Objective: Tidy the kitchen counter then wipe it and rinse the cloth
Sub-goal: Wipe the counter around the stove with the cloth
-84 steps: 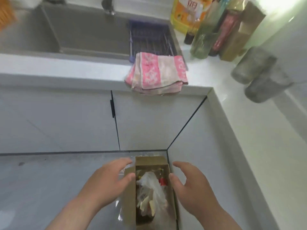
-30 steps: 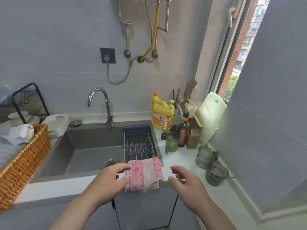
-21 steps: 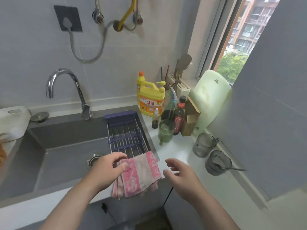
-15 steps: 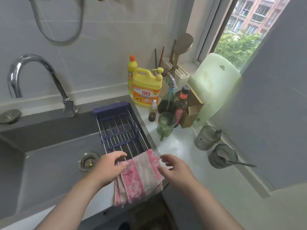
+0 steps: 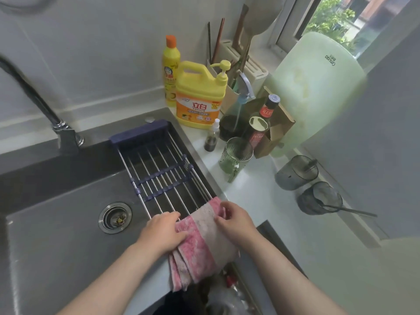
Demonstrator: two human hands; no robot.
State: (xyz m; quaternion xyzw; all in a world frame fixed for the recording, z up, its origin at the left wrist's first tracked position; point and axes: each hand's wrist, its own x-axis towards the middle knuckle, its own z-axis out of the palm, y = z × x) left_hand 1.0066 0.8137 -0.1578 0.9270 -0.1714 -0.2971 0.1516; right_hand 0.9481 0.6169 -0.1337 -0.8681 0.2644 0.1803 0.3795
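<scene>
A pink and beige folded cloth [image 5: 202,242] lies over the front edge of the counter, between the sink [image 5: 56,223] and the white counter top [image 5: 272,201]. My left hand [image 5: 162,231] grips its left side. My right hand [image 5: 236,220] pinches its right edge near the top corner. The cloth's lower end hangs down over the cabinet front.
A wire drain rack [image 5: 159,171] spans the sink's right side. Yellow detergent jug [image 5: 198,96], bottles, a green glass [image 5: 236,158], a green cutting board [image 5: 311,87] and two grey cups [image 5: 295,172] crowd the back right. The tap [image 5: 59,126] stands at left. A trash box [image 5: 227,298] sits below.
The view rose from the trash box on the floor to the counter. Both hands moved onto the cloth; the left took hold first, and the right has now closed on its right edge.
</scene>
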